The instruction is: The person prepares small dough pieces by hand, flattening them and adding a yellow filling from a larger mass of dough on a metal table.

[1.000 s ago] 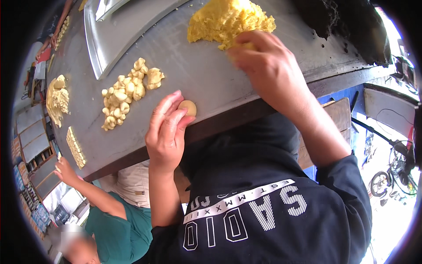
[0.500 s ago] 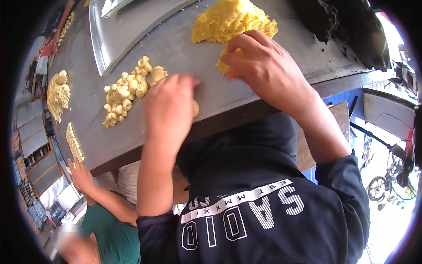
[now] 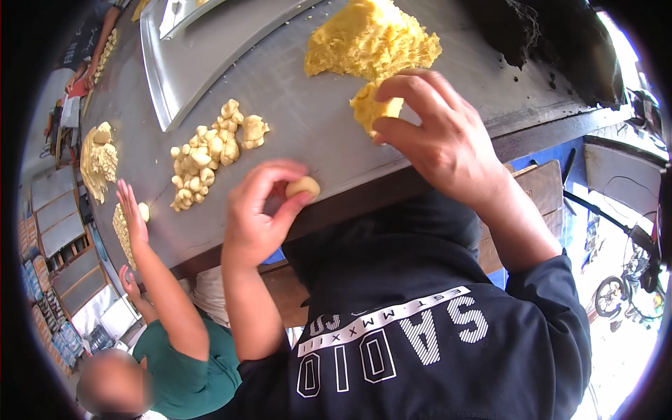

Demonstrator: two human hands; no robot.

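Observation:
In the head view, my left hand (image 3: 259, 210) pinches a small pale dough ball (image 3: 302, 187) at the table's near edge. My right hand (image 3: 441, 140) curves over a lump of yellow dough (image 3: 367, 106), thumb and index apart beside it, with possible contact at the fingertips. Just beyond it lies a large rough mound of yellow dough (image 3: 367, 38). A pile of small pale dough pieces (image 3: 206, 154) is left of my hands, with a separate clump (image 3: 253, 131) at its right.
The steel table (image 3: 280, 91) holds a metal tray (image 3: 189, 77), pale dough (image 3: 98, 161), a row of shaped pieces (image 3: 122, 234) and a black crusted patch (image 3: 546, 49). At left, a co-worker in teal (image 3: 182, 374) raises a hand (image 3: 136, 224); another person's arm (image 3: 101, 49) is farther back.
My left hand lifted off the pale piece, then returned and now pinches it. My right hand's fingers have spread around the yellow lump. The co-worker's hand has risen, palm stretched.

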